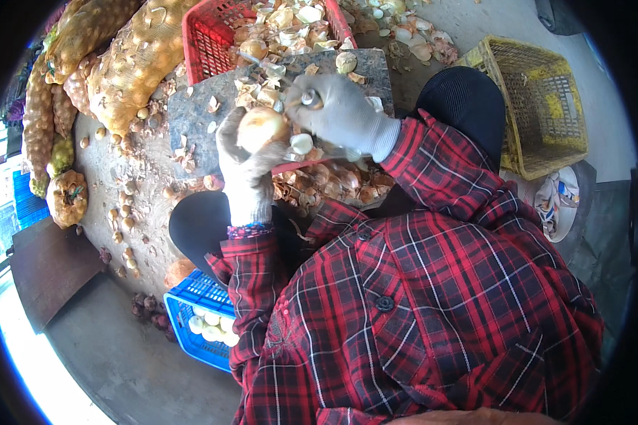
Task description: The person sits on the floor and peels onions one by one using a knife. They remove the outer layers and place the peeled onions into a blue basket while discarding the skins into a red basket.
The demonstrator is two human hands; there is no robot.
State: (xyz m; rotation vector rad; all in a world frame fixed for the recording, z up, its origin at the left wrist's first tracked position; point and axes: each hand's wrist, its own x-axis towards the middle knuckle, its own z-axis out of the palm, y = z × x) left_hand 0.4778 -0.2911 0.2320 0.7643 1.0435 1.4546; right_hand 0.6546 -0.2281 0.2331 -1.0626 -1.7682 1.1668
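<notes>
My left hand (247,170), in a pale knit glove, holds a large onion (263,129) with golden skin partly off it. Just right of the onion, my right hand (335,109) is gloved too and closed around a knife handle (310,98), its end towards me. What looks like the thin blade points away to the upper left, blurred. Beneath both hands lies a dark speckled board (191,114) across a red plastic crate (199,48). Loose onion skins (255,94), a pale cut piece (301,143) and a small trimmed onion (345,62) rest on the board.
Filled mesh onion sacks (138,58) lie at the upper left, with small onions (126,223) scattered below. A blue crate (196,348) of peeled onions (211,326) stands beside my left knee. A yellow crate (542,95) is at the right. Skins (324,183) cover the floor under the board.
</notes>
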